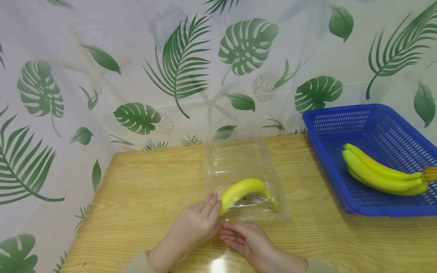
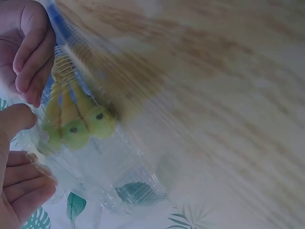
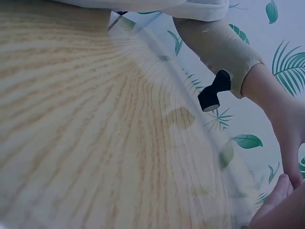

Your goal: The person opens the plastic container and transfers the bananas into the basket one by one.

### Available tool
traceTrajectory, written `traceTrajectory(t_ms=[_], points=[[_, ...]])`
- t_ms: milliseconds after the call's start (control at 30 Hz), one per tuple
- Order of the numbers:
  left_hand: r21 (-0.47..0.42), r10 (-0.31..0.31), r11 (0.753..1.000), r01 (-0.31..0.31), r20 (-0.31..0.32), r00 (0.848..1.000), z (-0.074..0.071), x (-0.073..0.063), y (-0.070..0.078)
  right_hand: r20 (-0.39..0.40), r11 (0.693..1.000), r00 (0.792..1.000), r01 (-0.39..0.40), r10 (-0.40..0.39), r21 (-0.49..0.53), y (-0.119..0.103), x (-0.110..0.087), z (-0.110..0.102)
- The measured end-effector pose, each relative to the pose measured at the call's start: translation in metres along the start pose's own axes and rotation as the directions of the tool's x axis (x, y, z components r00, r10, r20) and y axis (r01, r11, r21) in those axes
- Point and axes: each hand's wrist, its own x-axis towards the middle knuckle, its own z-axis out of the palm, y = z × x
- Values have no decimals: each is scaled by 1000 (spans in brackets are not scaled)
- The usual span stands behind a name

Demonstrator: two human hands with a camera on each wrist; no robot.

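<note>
A clear plastic clamshell container [image 1: 280, 206] lies on the table with its lid raised toward the back. One yellow banana [image 1: 244, 185] curves inside it, tip to the left and stem to the right. My left hand [image 1: 199, 220] holds the container's front left corner, with its fingertips over the banana's tip. Thumb and fingers of that left hand [image 2: 24, 183] meet the plastic in the left wrist view. Close beside it, my right hand [image 1: 250, 239] pinches the container's front edge between thumb and forefinger. In the right wrist view the fingertips are partly hidden.
To the right stands a blue basket [image 1: 327, 184] holding a bunch of bananas [image 1: 382, 172]. Those bananas also show through the plastic in the left wrist view. A leaf-printed cloth [image 1: 136, 83] hangs behind the wooden table [image 1: 153, 178].
</note>
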Motion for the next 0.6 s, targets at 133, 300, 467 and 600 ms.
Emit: traceTrajectory(t_ms=[133,300,467,600], points=[[-45,-38,998,38,6,999,-1,-1,2,1,1000,1000,3,-3,-6,-1,-1,-1],[-66,-39,997,41,34,999,-2,-1,2,-2,1000,1000,3,-3,-6,-2,-1,-2],[-56,-20,998,22,42,999,-3,0,0,-7,1000,1000,0,0,0,-1,0,0],[-38,-11,999,13,33,999,-4,1,0,2,1000,1000,-5,5,6,1,0,2]])
